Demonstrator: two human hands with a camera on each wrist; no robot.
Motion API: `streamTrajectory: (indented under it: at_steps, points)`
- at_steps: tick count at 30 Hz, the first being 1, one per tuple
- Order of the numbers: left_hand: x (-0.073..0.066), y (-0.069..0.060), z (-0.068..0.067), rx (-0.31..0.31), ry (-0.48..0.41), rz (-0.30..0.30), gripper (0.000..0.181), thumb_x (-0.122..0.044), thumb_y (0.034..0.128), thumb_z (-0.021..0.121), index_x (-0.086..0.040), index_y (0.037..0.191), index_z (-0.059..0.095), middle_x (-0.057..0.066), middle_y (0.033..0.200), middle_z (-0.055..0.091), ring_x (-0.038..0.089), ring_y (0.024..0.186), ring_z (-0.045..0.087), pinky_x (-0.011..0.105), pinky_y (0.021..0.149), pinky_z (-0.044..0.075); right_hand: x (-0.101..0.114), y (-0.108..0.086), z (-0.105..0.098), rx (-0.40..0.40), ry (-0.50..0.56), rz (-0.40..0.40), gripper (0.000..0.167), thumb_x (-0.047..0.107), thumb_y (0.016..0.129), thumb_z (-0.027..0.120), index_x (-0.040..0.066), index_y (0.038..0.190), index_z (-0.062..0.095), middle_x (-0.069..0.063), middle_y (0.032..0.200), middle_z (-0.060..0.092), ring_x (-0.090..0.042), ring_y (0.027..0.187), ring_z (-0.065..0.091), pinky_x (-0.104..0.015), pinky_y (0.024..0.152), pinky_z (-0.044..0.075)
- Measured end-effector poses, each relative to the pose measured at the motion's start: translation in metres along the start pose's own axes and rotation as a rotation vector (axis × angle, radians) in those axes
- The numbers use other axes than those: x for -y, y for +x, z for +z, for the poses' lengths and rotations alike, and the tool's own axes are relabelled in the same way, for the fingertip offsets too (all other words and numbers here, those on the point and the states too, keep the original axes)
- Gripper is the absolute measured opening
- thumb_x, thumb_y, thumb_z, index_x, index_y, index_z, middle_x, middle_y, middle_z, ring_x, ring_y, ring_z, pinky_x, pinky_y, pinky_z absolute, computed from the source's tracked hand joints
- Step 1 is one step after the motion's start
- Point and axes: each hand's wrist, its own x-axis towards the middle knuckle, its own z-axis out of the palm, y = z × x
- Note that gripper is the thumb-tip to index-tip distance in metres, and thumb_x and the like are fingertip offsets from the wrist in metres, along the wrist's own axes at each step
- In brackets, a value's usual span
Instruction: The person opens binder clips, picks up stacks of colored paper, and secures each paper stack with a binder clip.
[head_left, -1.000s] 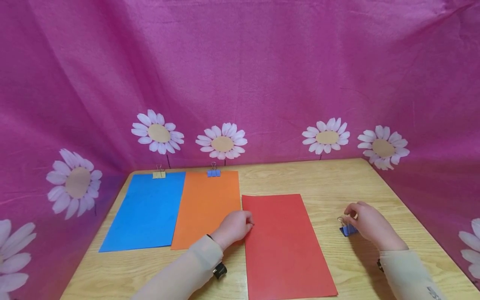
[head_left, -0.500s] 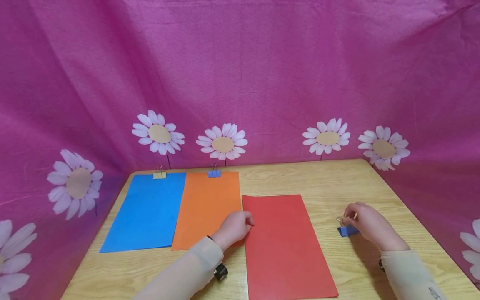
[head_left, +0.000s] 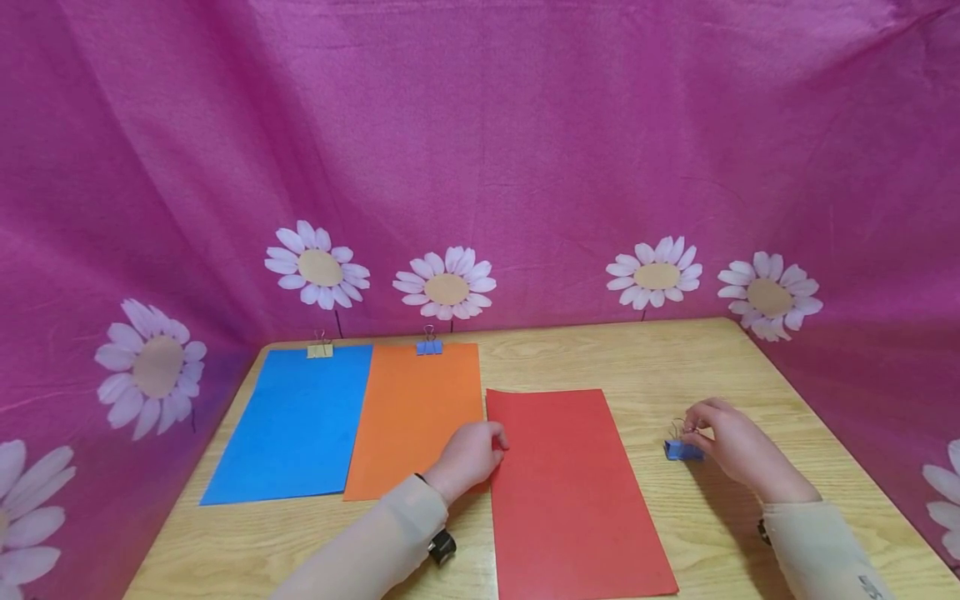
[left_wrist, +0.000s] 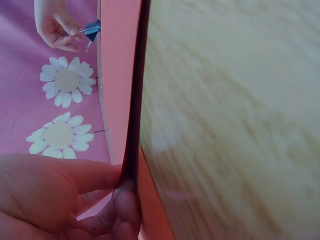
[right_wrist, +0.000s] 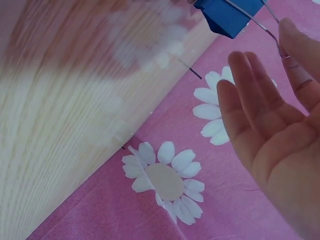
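Observation:
Near the middle of the table lies a red sheet [head_left: 573, 492]. My left hand [head_left: 463, 457] pinches its left long edge; in the left wrist view, thumb and fingers meet around that edge, which stands a little off the wood. To the right of the sheet, my right hand [head_left: 738, 450] holds a blue binder clip [head_left: 682, 451] by a wire handle. The right wrist view shows this handle between thumb and index finger, while the other fingers extend beside the clip [right_wrist: 227, 15]. Whether the clip touches the table is hard to tell.
An orange sheet [head_left: 420, 408] with a blue-violet binder clip [head_left: 430, 347] on its far edge lies left of the red one. Farther left is a blue sheet [head_left: 300, 417] bearing a yellow binder clip [head_left: 319, 352]. A pink flowered cloth [head_left: 480, 167] surrounds the wooden table [head_left: 600, 354].
The blue binder clip has shifted slightly left and away from me in my right hand, turning its long side more toward me. My left hand keeps its place on the red sheet.

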Motion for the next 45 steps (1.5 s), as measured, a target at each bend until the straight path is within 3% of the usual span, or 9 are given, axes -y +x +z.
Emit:
streamTrajectory:
  at_steps: [9,16,22,30,37,45]
  points:
    - [0.0005,0.0012,0.0016,-0.017,-0.011,-0.019,0.009,-0.005,0.0929,0.073,-0.007,0.098,0.065,0.002,0.078,0.060,0.017,0.074,0.053,0.031,0.072,0.050,0.0016,0.0016,0.0007,0.070,0.047,0.019,0.019,0.004,0.085,0.081,0.011,0.085,0.063,0.001,0.086,0.070,-0.031,0.089,0.073,-0.044,0.076,0.057]
    - [0.0006,0.0036,0.0045,-0.033,-0.043,-0.079,0.028,-0.005,0.0918,0.074,-0.002,0.116,0.060,0.010,0.089,0.067,0.020,0.081,0.059,0.037,0.076,0.053,0.0034,0.0009,0.0016,0.075,0.084,-0.002,0.023,0.002,0.086,0.079,0.013,0.082,0.059,0.004,0.084,0.067,-0.020,0.082,0.069,-0.035,0.071,0.055]
    - [0.0002,0.0057,0.0064,-0.048,-0.065,-0.124,0.049,-0.006,0.0912,0.076,0.004,0.133,0.051,0.017,0.100,0.070,0.024,0.090,0.066,0.040,0.082,0.057,0.0054,-0.0011,0.0031,0.034,0.049,-0.036,0.028,0.002,0.082,0.083,0.016,0.079,0.059,0.000,0.093,0.060,-0.016,0.082,0.061,-0.033,0.072,0.054]
    - [-0.0006,0.0063,0.0065,-0.059,-0.081,-0.143,0.073,-0.005,0.0914,0.075,0.010,0.150,0.034,0.019,0.103,0.070,0.026,0.094,0.068,0.039,0.080,0.057,0.0064,-0.0030,0.0031,-0.018,0.025,-0.072,0.035,0.000,0.078,0.086,0.020,0.073,0.057,-0.014,0.111,0.062,-0.030,0.095,0.068,-0.046,0.081,0.057]
    - [-0.0018,0.0065,0.0049,-0.065,-0.100,-0.161,0.068,-0.005,0.0896,0.077,0.012,0.143,0.040,0.020,0.108,0.069,0.027,0.093,0.066,0.041,0.082,0.057,0.0079,-0.0050,0.0030,-0.004,0.030,-0.064,0.037,0.001,0.079,0.085,0.021,0.073,0.055,-0.020,0.115,0.067,-0.041,0.103,0.069,-0.054,0.086,0.056]
    - [-0.0013,0.0059,0.0004,-0.043,-0.184,-0.190,0.041,-0.002,0.0872,0.078,0.007,0.120,0.055,0.013,0.098,0.065,0.024,0.085,0.058,0.041,0.079,0.054,0.0072,-0.0051,0.0021,0.007,0.029,-0.073,0.037,0.001,0.080,0.085,0.021,0.074,0.054,-0.020,0.114,0.069,-0.040,0.104,0.069,-0.054,0.087,0.056]
